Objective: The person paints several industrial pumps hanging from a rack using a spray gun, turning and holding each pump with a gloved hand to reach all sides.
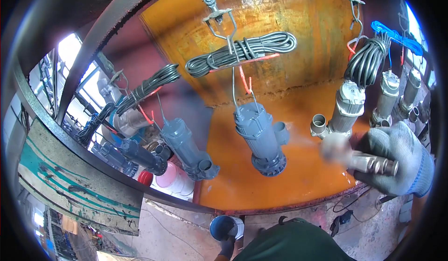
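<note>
In a grey-white glove, my right hand (402,156) is closed round a metal spray gun (373,163) at the right. The gun's blurred front end points left, and a faint mist spreads from it toward a blue-grey submersible pump (255,132). That pump hangs upright, slightly tilted, from a hook, its coiled cable (252,51) tied above it. Low in the middle, my left hand (227,248), in a dark glove, grips the near rim of a small bucket (239,227). The bucket has a dark blue-grey inside; my left fingers are partly hidden there.
Another blue-grey pump (186,144) hangs to the left; an unpainted metallic pump (347,107) hangs behind the gun, with more beyond. Behind stands an orange-stained curved booth wall (298,55). A dark curved frame (112,156) crosses the left. White pails (179,181) stand below.
</note>
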### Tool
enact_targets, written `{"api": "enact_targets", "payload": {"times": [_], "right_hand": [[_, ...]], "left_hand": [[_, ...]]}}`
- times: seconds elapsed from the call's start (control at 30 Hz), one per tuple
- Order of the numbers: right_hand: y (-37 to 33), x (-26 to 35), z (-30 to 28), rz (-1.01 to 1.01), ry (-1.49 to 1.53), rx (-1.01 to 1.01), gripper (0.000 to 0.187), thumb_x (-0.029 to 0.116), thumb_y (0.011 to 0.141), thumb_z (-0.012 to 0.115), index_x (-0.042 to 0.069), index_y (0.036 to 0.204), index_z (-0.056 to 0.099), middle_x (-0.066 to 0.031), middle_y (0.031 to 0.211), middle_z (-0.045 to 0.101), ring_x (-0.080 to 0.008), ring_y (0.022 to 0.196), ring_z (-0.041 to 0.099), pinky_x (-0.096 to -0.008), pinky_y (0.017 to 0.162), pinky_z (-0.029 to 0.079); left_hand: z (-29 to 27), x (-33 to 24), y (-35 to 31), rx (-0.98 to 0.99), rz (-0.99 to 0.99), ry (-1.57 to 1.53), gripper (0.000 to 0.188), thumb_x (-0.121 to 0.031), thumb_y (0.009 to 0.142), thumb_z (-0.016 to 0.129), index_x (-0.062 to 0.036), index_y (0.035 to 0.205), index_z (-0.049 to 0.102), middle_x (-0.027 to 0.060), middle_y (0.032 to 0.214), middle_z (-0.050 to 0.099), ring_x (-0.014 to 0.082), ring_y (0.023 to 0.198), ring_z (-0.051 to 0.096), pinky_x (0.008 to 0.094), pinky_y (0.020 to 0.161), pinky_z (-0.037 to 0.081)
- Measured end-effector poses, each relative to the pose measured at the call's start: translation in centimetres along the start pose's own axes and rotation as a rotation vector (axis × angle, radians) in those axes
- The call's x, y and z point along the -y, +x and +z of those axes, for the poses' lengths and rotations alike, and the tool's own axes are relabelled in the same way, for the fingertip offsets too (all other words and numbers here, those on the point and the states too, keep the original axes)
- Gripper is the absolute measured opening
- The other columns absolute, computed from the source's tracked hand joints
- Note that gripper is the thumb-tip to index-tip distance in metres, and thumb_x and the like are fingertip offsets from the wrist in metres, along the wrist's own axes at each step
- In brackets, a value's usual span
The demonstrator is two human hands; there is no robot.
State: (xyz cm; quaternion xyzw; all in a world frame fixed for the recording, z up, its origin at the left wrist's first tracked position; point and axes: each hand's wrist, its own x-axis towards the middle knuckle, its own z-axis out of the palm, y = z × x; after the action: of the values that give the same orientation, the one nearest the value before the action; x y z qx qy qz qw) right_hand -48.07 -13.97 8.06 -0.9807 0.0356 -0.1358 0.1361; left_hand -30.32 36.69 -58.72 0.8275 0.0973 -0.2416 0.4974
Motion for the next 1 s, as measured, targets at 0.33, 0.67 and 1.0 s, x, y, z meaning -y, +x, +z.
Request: {"api": "enact_targets", "payload": {"times": [0.33, 0.67, 1.0], "right_hand": [[-6.9, -0.9, 5.7, 0.265, 0.405, 0.179, 0.024, 0.015, 0.091, 0.084, 0.007, 0.112, 0.076, -0.0114, 0.094, 0.080, -0.0309, 0.081, 0.078, -0.0385, 0.073, 0.059], [-12.8, -2.5, 18.3, 0.724, 0.864, -0.214, 0.024, 0.001, 0.089, 0.076, -0.005, 0.112, 0.072, -0.0087, 0.092, 0.078, -0.0123, 0.084, 0.073, -0.0329, 0.077, 0.059], [-12.0, -2.7, 15.9, 0.711, 0.742, -0.491, 0.030, 0.004, 0.086, 0.073, -0.004, 0.115, 0.071, -0.0064, 0.085, 0.071, -0.0110, 0.071, 0.064, -0.0305, 0.067, 0.054]], "left_hand": [[8.0, -26.1, 8.3, 0.136, 0.254, -0.757, 0.030, -0.017, 0.109, 0.060, -0.0014, 0.132, 0.069, 0.0088, 0.121, 0.073, 0.0207, 0.105, 0.070, 0.0384, 0.095, 0.057], [-3.5, -68.8, 0.7, 0.146, 1.051, -0.905, 0.067, -0.018, 0.111, 0.055, -0.0148, 0.173, 0.031, 0.0101, 0.174, 0.037, 0.0241, 0.156, 0.040, 0.0476, 0.131, 0.023], [-4.0, -68.6, -1.6, 0.105, 1.279, -0.606, 0.050, -0.034, 0.114, 0.049, -0.0115, 0.158, 0.054, 0.0031, 0.157, 0.053, 0.0162, 0.144, 0.049, 0.0387, 0.124, 0.032]]}}
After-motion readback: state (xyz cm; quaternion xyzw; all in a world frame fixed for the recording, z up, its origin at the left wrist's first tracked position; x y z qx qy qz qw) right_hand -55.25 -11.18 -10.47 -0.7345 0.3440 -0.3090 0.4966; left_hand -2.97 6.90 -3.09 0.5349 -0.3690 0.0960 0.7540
